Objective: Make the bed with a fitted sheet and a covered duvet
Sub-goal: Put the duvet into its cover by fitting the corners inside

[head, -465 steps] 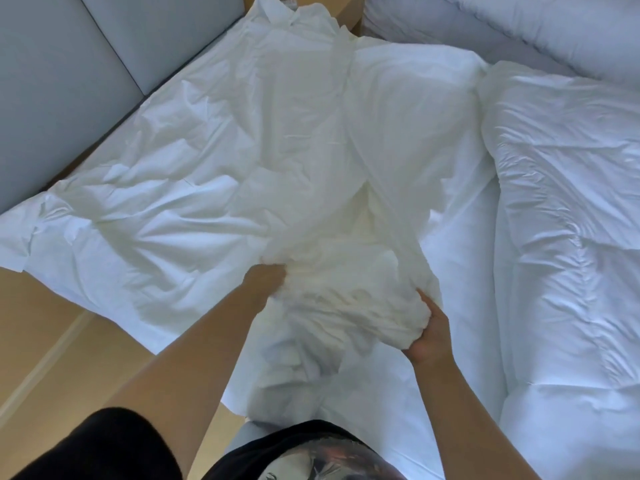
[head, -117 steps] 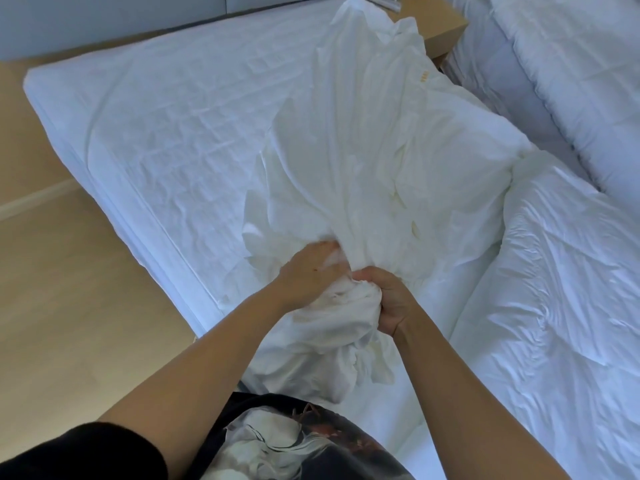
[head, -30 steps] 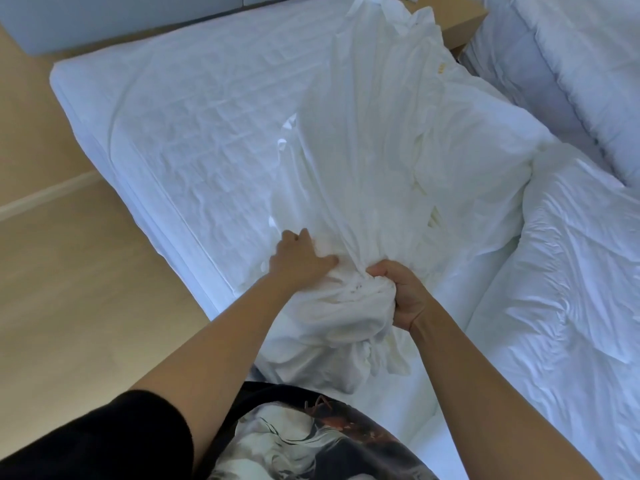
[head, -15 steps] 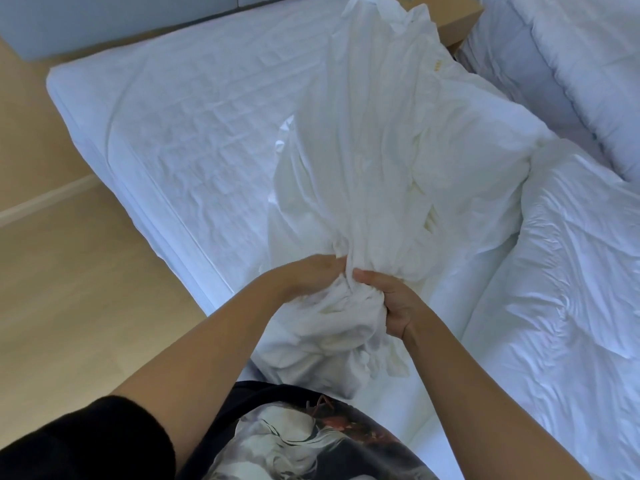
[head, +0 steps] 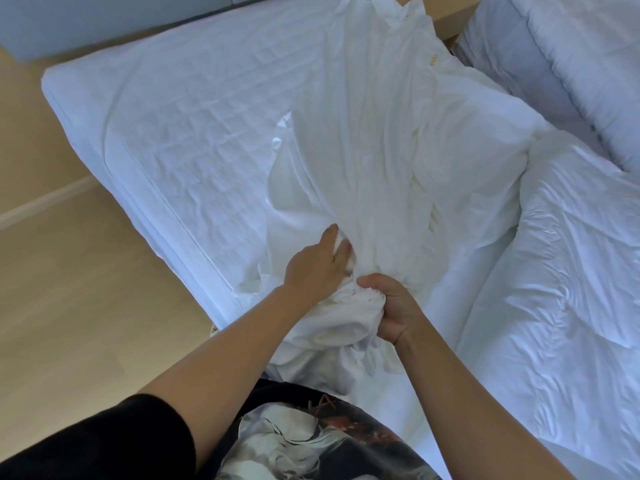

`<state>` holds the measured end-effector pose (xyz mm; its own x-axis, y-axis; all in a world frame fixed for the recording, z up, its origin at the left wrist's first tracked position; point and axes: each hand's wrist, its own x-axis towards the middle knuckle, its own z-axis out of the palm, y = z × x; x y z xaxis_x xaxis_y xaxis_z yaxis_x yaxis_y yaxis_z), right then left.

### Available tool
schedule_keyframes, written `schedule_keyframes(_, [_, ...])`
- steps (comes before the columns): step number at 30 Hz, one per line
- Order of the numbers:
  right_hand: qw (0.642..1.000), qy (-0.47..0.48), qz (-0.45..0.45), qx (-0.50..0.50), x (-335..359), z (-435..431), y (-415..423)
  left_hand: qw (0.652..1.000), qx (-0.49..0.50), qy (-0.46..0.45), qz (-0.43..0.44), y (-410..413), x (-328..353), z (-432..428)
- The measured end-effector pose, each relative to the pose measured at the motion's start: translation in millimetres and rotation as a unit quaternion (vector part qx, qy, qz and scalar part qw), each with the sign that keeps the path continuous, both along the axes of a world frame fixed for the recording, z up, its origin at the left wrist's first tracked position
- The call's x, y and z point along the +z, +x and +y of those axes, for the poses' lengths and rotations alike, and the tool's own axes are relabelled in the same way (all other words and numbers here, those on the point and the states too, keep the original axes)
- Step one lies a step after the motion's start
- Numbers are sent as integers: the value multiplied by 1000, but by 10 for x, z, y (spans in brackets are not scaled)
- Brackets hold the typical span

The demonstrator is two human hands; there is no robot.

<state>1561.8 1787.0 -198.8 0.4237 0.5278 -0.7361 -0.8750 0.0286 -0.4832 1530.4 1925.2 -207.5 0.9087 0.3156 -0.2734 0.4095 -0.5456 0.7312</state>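
Note:
A loose white sheet (head: 374,140) lies in a long gathered strip up the middle of the mattress (head: 194,109), from my hands to the far end. My right hand (head: 393,308) grips the bunched near end of it, and more bunched cloth hangs below against my body. My left hand (head: 320,266) reaches forward just beyond that bunch, fingers stretched out and pressing into the sheet. The mattress wears a smooth white quilted covering. A puffy white duvet (head: 568,258) lies crumpled along the bed's right side.
Wooden floor (head: 79,306) runs along the bed's left side. A wooden bedside table (head: 450,15) stands at the far end, with a second white bed (head: 571,57) beyond it on the right. A grey padded headboard (head: 104,19) backs the mattress.
Half a second ago both hands were together on the bunch. My left hand has now reached forward along the sheet, while the right keeps its grip. The gathered bunch has grown since earlier.

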Motion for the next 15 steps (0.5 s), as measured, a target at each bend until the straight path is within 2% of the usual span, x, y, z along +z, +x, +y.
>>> schedule_keyframes(2, [1000,-1,0,9,-16,-33,3,993,57,-79,62,19,14,102])
schedule_keyframes(3, [1000,-11,0,17,-25,-52,8,976,98,-160,108,27,4,188])
schedule_keyframes(5, [999,-36,-7,22,-45,-78,17,900,138,-360,205,-10,-6,345])
schedule_keyframes(6, [999,-48,-13,22,-53,-82,15,873,119,-409,237,-41,-4,398])
schedule_keyframes(8, [997,-62,-25,31,-56,-65,-2,868,35,-410,277,-72,-11,399])
schedule_keyframes(10, [996,-67,-35,47,-59,-43,-30,901,-8,-336,275,-64,19,297])
schedule_keyframes(15, [992,-94,-39,76,-35,-22,-24,952,66,-259,149,0,24,108])
